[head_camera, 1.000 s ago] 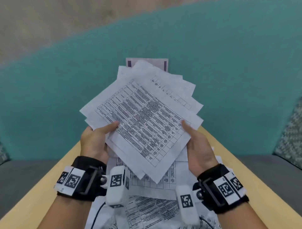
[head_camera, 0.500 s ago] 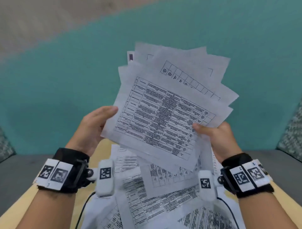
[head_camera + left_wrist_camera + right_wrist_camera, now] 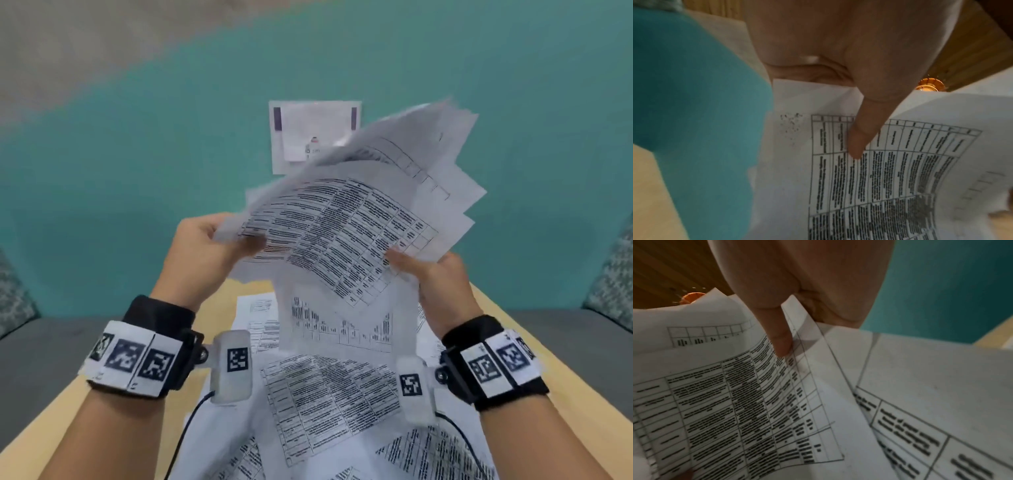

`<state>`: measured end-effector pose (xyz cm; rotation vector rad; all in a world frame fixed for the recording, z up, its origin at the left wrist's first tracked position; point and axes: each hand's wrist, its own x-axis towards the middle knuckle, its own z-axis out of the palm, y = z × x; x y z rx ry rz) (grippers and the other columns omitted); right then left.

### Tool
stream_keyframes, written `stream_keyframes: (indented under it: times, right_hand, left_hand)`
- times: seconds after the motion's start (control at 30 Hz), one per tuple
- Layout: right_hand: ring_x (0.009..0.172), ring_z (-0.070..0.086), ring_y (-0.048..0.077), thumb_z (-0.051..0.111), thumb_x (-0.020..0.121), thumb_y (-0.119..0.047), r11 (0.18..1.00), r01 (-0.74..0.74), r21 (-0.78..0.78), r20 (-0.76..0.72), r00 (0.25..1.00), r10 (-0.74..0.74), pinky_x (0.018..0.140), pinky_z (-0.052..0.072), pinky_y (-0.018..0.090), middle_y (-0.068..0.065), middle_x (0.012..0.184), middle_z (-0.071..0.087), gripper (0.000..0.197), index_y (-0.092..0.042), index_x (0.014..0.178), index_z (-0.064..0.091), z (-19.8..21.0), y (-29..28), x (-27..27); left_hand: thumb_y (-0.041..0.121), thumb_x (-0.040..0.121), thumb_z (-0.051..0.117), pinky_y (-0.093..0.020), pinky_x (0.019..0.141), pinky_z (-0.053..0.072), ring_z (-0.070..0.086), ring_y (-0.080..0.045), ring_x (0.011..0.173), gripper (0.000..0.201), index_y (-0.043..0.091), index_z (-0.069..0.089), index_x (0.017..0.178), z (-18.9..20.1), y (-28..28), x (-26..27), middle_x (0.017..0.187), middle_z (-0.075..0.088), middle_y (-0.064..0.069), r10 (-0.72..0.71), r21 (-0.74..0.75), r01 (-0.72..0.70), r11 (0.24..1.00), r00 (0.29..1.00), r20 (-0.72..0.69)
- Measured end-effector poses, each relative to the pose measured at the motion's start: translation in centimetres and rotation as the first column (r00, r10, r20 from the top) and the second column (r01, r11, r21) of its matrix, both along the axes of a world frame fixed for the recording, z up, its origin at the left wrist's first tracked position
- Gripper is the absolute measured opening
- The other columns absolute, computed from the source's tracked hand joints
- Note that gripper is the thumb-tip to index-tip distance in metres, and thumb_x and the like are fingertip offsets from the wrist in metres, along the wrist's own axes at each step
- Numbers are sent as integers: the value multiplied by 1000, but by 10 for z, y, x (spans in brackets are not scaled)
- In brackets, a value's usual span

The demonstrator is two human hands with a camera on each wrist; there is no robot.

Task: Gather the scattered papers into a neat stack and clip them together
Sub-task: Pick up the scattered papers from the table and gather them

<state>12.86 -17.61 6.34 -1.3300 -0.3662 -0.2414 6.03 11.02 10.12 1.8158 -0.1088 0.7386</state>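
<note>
Above the desk's (image 3: 219,310) far edge, a fanned sheaf of printed sheets (image 3: 346,236) was held aloft, pinched at one side by the left hand (image 3: 202,255) and at the opposite side by the right hand (image 3: 442,281), thumbs pressed on the top page. More loose printed sheets (image 3: 329,404) were left lying on the desk below. The paper was judged light, limp and slippery; firm pinches at opposite edges would be wanted before squaring.
</note>
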Motion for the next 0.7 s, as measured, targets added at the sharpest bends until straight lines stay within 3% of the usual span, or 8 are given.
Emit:
stream_keyframes:
  times: [0.07,0.17,0.27,0.33,0.4,0.5,0.63,0.7]
  right_hand:
    - [50,63,-1,88,72,-15,999,-18,-44,-80,997,14,98,53,45,-15,60,69,27,-3,86,68,-9,-2,4]
    - [89,76,22,98,48,-34,995,-37,-90,-167,986,21,100,51,54,3,97,79,79,-3,113,67,-18,-7,14]
    - [109,69,34,100,36,-46,995,-5,-103,-212,977,-17,97,53,55,13,116,72,103,-5,122,62,-28,-10,23]
    - [102,72,31,98,55,-28,999,14,-33,-188,982,-20,93,56,49,13,110,74,75,-1,115,64,-22,-9,18]
    - [73,75,13,86,72,-3,1000,1,-27,-155,988,-5,77,59,35,0,79,77,24,-3,89,68,-17,-10,16]
    - [39,55,-3,77,79,7,1000,-5,0,-114,993,5,69,49,29,-14,46,59,36,-16,58,57,-11,-10,10]
    - [97,75,29,75,77,10,999,-23,36,-88,996,26,93,55,46,11,102,78,29,-1,104,72,-10,-9,13]
    - [98,74,32,74,75,14,999,-19,33,-124,992,23,90,56,47,15,106,77,34,5,107,69,-11,-7,14]
  left_hand:
    - [20,78,87,-52,90,57,68,-19,80,12,16,83,88,-4,-2,2,96,82,-10,24,62,-21,998,999,-49]
    - [26,87,82,-37,77,54,67,-19,77,11,15,83,89,-9,-5,5,94,82,-4,43,113,-27,993,989,-142]
    - [30,87,82,-40,80,56,75,-28,82,16,14,82,86,-9,-6,6,91,82,-8,48,140,-22,990,981,-185]
    - [17,83,84,-43,79,60,78,-24,84,5,15,81,86,-6,-7,2,88,82,-1,13,89,3,996,985,-170]
    - [5,80,84,-37,77,59,79,-16,81,17,18,80,90,-3,-8,-1,88,82,7,-21,49,28,998,992,-128]
    - [5,77,85,-35,81,59,78,-11,81,23,21,79,91,0,-9,-3,90,82,11,-35,23,37,999,995,-90]
    - [29,81,84,-30,88,54,74,-9,90,10,26,82,90,1,-12,-4,98,82,8,-52,-57,50,997,998,-33]
    - [34,82,84,-34,87,52,71,-13,89,16,21,83,92,1,-11,-4,104,81,-3,-36,-69,34,997,999,-27]
